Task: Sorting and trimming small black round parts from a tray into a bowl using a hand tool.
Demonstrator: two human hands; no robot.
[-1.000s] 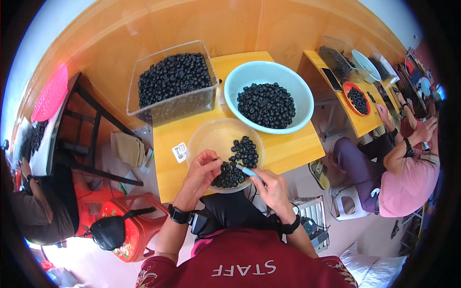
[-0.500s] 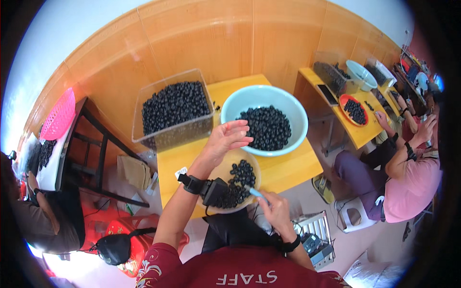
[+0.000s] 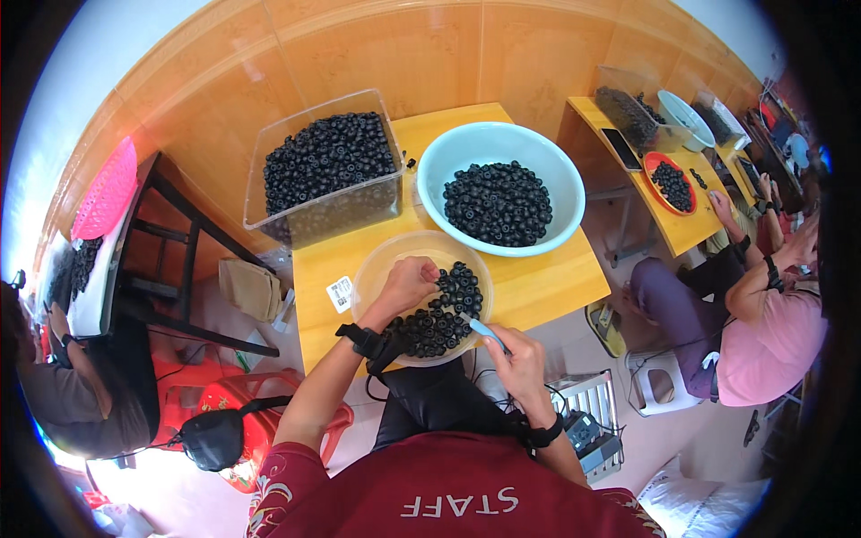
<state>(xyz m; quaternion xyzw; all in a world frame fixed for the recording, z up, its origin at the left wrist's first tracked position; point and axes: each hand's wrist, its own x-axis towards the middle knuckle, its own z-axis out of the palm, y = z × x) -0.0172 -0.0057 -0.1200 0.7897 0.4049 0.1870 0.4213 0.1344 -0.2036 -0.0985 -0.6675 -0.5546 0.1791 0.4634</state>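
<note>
Basin [image 3: 563, 184], bin [image 3: 352, 215] behind bowl [image 3: 387, 260] at table [image 3: 556, 280] edge.
Right hand [image 3: 520, 360] grips blue tool [image 3: 485, 330]; left hand [image 3: 408, 287] curled, grasp unclear.

1. Open passage: bare table [image 3: 556, 287] right of the tub [image 3: 384, 260].
2. Far-side barriers: the clear box [image 3: 354, 215] and blue bowl [image 3: 563, 197], a narrow gap between them.
3. Near-side barrier: the right hand [image 3: 518, 360], beside the tub's near-right rim.

Half a second ago the left hand [image 3: 409, 285] was up by the light blue basin [image 3: 502, 141] with its fingers open, but now it has come back down over the clear bowl [image 3: 381, 262], its fingers curled beside the little black round pieces [image 3: 462, 291].
</note>
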